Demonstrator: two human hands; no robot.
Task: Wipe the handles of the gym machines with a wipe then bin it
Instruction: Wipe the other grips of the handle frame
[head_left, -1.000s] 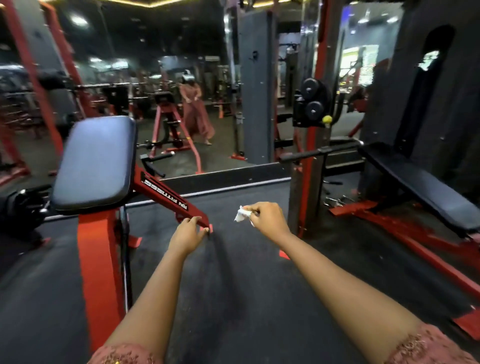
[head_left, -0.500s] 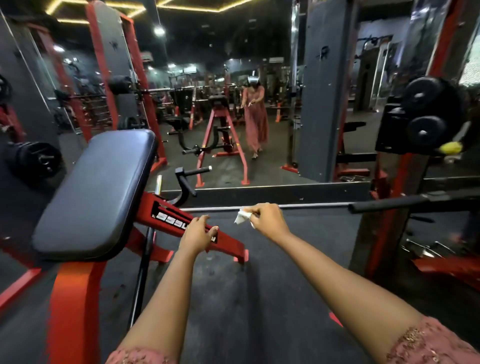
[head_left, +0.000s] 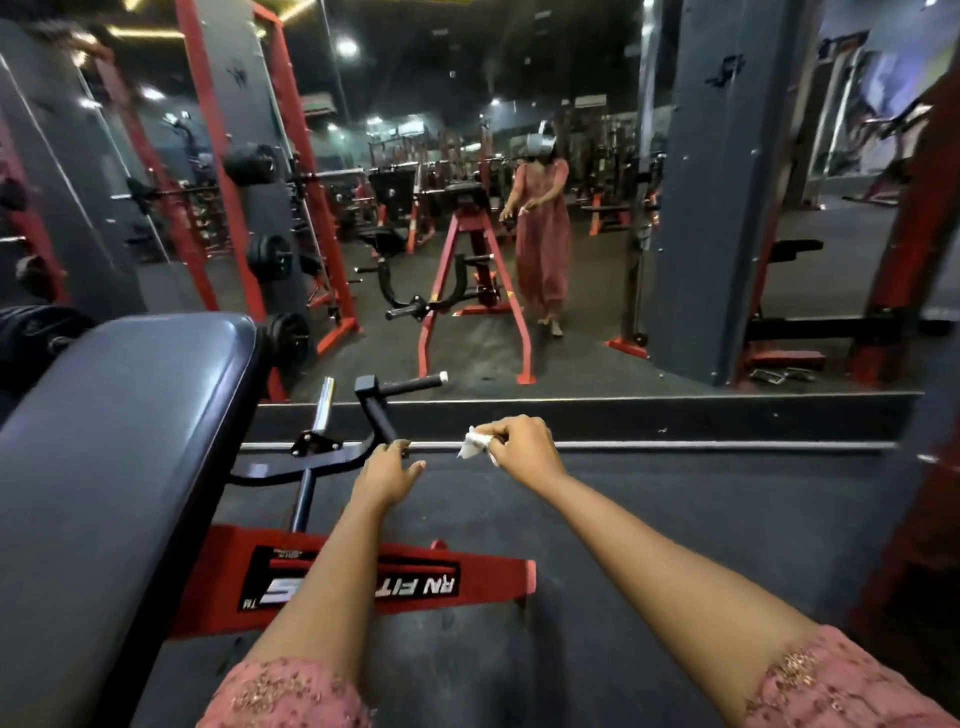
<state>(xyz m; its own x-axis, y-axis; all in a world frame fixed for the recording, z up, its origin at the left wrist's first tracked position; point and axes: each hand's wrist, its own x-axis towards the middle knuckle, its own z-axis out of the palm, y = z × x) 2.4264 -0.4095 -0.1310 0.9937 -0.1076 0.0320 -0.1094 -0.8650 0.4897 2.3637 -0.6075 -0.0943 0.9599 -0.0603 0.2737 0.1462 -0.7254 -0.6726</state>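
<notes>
1. Now the step in hand looks like bringing the wipe (head_left: 474, 446) to the handle (head_left: 413, 383) of the machine. No wiping contact shows yet.
2. The right hand (head_left: 524, 448) pinches the wipe between thumb and fingertips, and the wipe is bunched into a small wad.
3. The left hand (head_left: 387, 473) holds nothing. Its fingers are loose and fairly straight, with the tips at the curved black bar (head_left: 332, 460) below the handle; whether they actually touch it cannot be told.
4. The wipe hangs above the floor (head_left: 675, 519), just beside the left hand on its right. It is apart from the handle, nearer the person and off to the handle's right.
5. The handle is a short black grip with a pale end cap. It sticks out to the right from a dark post, beyond the far right corner of the pad (head_left: 119, 441) and just in front of the mirror's (head_left: 571, 338) bottom edge.
6. To do the step well, the person would likely loosen the wad so more of the wipe faces out, wrap it round the grip, then slide it from post to cap while twisting, so the underside gets cleaned too.
7. The free left hand could steady the curved bar so it does not swing under the rubbing.
8. A tight wad would probably clean only a narrow stripe.
9. No bin is in view.
</notes>
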